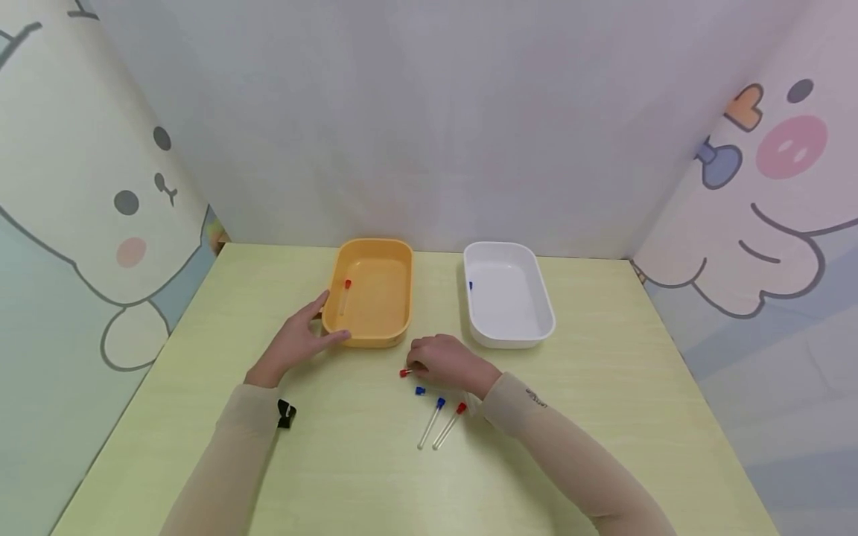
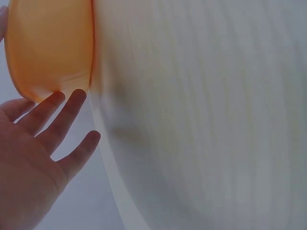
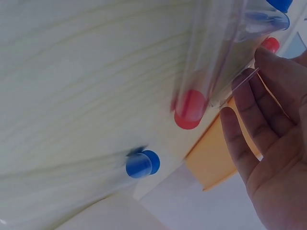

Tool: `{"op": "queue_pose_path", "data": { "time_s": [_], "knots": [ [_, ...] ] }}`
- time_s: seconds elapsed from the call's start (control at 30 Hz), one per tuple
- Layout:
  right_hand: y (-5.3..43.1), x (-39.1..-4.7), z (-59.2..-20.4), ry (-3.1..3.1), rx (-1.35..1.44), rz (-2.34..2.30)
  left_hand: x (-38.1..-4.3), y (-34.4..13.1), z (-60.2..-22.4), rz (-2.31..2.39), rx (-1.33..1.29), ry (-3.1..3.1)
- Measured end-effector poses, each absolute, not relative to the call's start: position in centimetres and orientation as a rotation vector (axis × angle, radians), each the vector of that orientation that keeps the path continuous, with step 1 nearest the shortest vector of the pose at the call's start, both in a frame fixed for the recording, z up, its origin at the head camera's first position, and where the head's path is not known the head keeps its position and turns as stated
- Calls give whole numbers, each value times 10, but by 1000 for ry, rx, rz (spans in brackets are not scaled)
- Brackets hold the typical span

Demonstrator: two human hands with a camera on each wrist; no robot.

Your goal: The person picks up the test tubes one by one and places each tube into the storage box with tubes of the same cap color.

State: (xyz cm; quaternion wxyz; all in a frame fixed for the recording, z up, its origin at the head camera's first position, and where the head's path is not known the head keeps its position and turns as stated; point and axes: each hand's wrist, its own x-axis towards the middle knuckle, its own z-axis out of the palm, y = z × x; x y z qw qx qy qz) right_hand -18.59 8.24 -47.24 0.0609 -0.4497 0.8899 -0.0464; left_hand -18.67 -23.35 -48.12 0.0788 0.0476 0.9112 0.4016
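The surface (image 1: 348, 476) spreads beneath the fingers of both hands. The orange tray (image 1: 378, 298) lies just ahead and to the left of the fingers of the right hand (image 1: 450, 363), with its near edge close to them. The white tray (image 1: 512, 298), also ahead, sits to their right, a little farther off. Both trays run lengthwise away from the person.

The left hand (image 1: 298, 342) is at the orange tray's near left corner, thumb at the near rim, the other fingers spread and straight along the outside. The right hand is nearer to the loose tubes, and its fingertips pinch a red-capped tube (image 1: 405, 373). The red cap pokes out to the left of those fingers; the clear shaft runs back into the grip, roughly sideways, so it lies across the tray's length. Most of that shaft is hidden from above.

Toward the person from the right fingers lie a blue-capped tube (image 1: 431, 424) and another red-capped one (image 1: 448, 428), slanting with caps pointing away. Inside the orange tray, beyond the left thumb, lies a red-capped tube (image 1: 345, 298), cap at the far end. Smallest are a blue cap (image 1: 420, 391) just below the right fingers and another blue cap (image 1: 471, 285) by the white tray's left wall.
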Motion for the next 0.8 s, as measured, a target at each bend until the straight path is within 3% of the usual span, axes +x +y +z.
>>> {"op": "queue_pose_path", "data": {
  "time_s": [0.8],
  "knots": [
    [81, -187, -430, 2780, -1429, -214, -188, -234, -483, 1209, 81, 2697]
  ]
}}
